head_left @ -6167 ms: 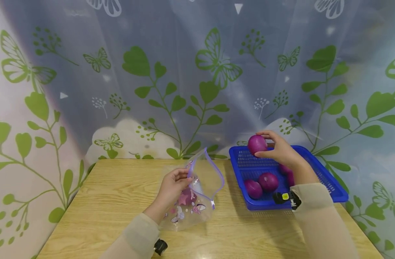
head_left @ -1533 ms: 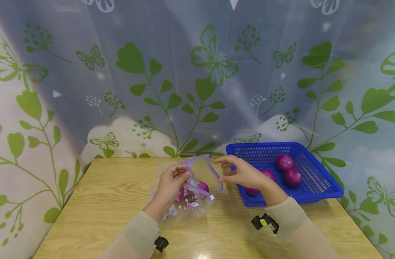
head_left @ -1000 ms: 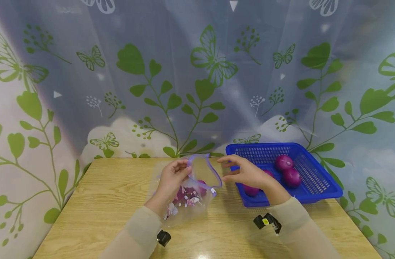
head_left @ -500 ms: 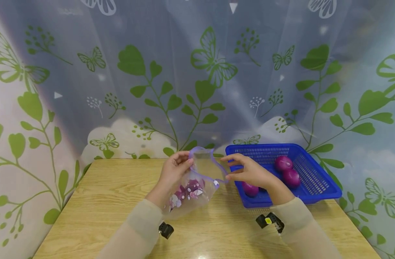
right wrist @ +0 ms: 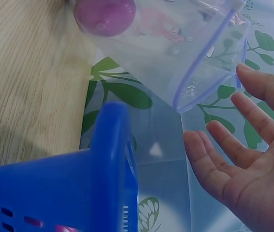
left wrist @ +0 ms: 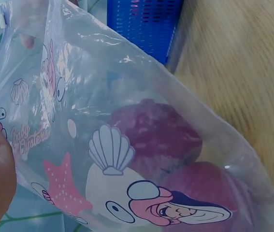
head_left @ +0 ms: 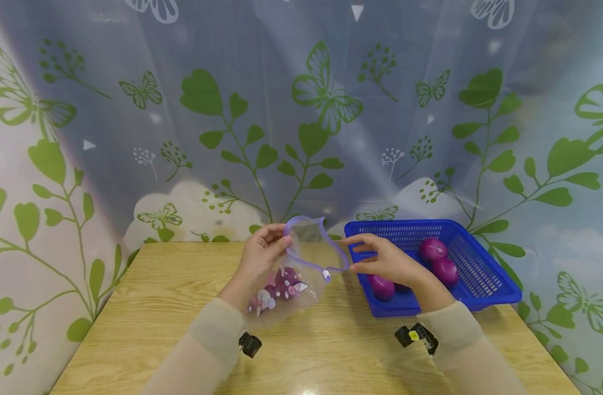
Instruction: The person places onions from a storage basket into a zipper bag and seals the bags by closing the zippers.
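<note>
My left hand (head_left: 261, 252) pinches the purple-edged rim of a clear zip bag (head_left: 308, 293), printed with shells and a starfish. The bag's mouth gapes toward the right and its body hangs low over the table. Two red onions (left wrist: 156, 135) lie together in the bottom of the bag, seen through the plastic in the left wrist view. My right hand (head_left: 387, 263) is at the right side of the mouth, fingers spread and holding nothing. In the right wrist view its thumb is close to the purple rim; whether they touch, I cannot tell.
A blue plastic basket (head_left: 499, 274) stands on the right of the wooden table (head_left: 173, 307). Two red onions (head_left: 439, 262) sit toward its right side, another onion (head_left: 382, 287) at its left, partly behind my right hand. A patterned curtain (head_left: 261, 109) hangs behind the table.
The onion my right hand held above the basket has left that hand, which moved left to the bag's mouth. Over the last second my left hand has raised the bag, and the onions inside shifted left.
</note>
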Tool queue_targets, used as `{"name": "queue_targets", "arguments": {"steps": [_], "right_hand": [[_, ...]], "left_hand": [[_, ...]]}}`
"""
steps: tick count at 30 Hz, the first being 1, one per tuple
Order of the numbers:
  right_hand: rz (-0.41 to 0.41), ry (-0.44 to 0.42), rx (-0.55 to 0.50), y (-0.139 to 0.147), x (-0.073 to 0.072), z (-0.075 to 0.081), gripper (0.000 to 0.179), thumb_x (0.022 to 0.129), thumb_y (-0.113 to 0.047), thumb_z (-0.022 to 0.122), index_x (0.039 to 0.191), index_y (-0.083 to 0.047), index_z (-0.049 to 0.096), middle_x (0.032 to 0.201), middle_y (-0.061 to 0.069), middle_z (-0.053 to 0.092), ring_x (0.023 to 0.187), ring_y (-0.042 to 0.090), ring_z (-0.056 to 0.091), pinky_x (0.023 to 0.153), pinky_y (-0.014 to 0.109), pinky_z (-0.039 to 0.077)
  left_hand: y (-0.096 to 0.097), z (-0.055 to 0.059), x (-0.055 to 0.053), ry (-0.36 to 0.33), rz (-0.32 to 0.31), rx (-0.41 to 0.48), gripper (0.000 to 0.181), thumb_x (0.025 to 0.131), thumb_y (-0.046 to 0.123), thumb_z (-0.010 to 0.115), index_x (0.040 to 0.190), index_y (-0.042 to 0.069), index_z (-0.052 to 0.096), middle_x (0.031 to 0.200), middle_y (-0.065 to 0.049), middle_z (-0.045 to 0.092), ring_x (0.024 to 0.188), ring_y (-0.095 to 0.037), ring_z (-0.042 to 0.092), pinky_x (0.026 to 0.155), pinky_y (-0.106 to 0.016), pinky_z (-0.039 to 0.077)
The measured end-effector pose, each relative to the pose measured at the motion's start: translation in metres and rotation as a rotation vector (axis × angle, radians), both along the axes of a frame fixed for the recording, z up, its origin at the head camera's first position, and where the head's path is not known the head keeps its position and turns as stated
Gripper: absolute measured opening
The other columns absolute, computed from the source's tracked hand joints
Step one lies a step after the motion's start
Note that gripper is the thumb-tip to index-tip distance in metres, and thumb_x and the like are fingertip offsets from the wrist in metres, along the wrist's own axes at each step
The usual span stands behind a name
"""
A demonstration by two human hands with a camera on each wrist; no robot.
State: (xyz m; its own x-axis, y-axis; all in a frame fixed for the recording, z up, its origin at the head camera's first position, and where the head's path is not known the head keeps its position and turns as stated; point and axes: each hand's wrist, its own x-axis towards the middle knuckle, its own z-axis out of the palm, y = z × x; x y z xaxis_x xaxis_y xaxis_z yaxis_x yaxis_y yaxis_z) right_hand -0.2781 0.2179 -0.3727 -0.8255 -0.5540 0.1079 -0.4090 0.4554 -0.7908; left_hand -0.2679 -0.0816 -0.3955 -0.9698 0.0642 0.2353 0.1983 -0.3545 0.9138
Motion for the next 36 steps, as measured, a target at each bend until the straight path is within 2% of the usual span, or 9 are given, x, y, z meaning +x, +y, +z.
{"name": "queue_targets", "arguments": {"steps": [4, 11, 16, 21, 27, 36], "right_hand": [[-0.005, 0.002, 0.002, 0.002, 0.001, 0.001, 0.053, 0.091, -0.016, 0.076, 0.140, -0.016, 0.055, 0.148, 0.010, 0.047, 0.132, 0.041, 0.047, 0.101, 0.047, 0.051], [-0.037, -0.015, 0.006, 0.008, 0.001, 0.001, 0.056, 0.090, -0.021, 0.077, 0.141, -0.014, 0.054, 0.148, 0.015, 0.046, 0.132, 0.040, 0.048, 0.098, 0.047, 0.053], [-0.040, -0.028, -0.009, 0.013, 0.001, 0.002, 0.055, 0.091, -0.019, 0.076, 0.141, -0.012, 0.053, 0.146, 0.019, 0.048, 0.133, 0.043, 0.047, 0.100, 0.049, 0.051], [-0.040, -0.025, -0.027, 0.019, 0.002, 0.001, 0.054, 0.091, -0.017, 0.075, 0.140, -0.010, 0.054, 0.144, 0.019, 0.050, 0.132, 0.042, 0.048, 0.101, 0.047, 0.051], [-0.044, -0.016, -0.034, 0.026, 0.000, -0.001, 0.053, 0.092, -0.017, 0.075, 0.140, -0.011, 0.054, 0.143, 0.018, 0.051, 0.132, 0.043, 0.048, 0.098, 0.045, 0.053], [-0.060, -0.033, -0.041, 0.034, -0.001, -0.003, 0.056, 0.091, -0.019, 0.076, 0.141, -0.009, 0.053, 0.145, 0.017, 0.050, 0.132, 0.044, 0.047, 0.091, 0.036, 0.056]], "left_hand": [[-0.002, -0.006, 0.003, -0.025, 0.001, 0.017, 0.022, 0.094, -0.009, 0.061, 0.108, 0.008, 0.064, 0.096, -0.002, 0.068, 0.084, -0.013, 0.065, 0.080, -0.024, 0.057], [-0.006, -0.017, 0.007, -0.087, 0.020, -0.009, 0.022, 0.095, -0.005, 0.061, 0.116, 0.002, 0.062, 0.100, -0.003, 0.068, 0.089, -0.014, 0.066, 0.088, -0.027, 0.056], [-0.008, -0.021, 0.010, -0.089, 0.039, 0.004, 0.023, 0.094, -0.008, 0.062, 0.114, 0.001, 0.063, 0.098, -0.003, 0.068, 0.087, -0.014, 0.066, 0.087, -0.028, 0.057], [-0.008, -0.025, 0.013, -0.075, 0.063, -0.054, 0.024, 0.092, -0.011, 0.063, 0.113, -0.001, 0.064, 0.094, -0.002, 0.069, 0.083, -0.013, 0.066, 0.082, -0.027, 0.058], [-0.009, -0.030, 0.013, -0.061, 0.054, -0.078, 0.024, 0.091, -0.011, 0.063, 0.113, -0.003, 0.064, 0.094, -0.002, 0.069, 0.085, -0.013, 0.066, 0.083, -0.028, 0.058], [-0.010, -0.035, 0.014, -0.075, 0.057, -0.125, 0.024, 0.092, -0.008, 0.064, 0.116, -0.007, 0.062, 0.096, -0.003, 0.067, 0.085, -0.012, 0.065, 0.082, -0.027, 0.058]]}}
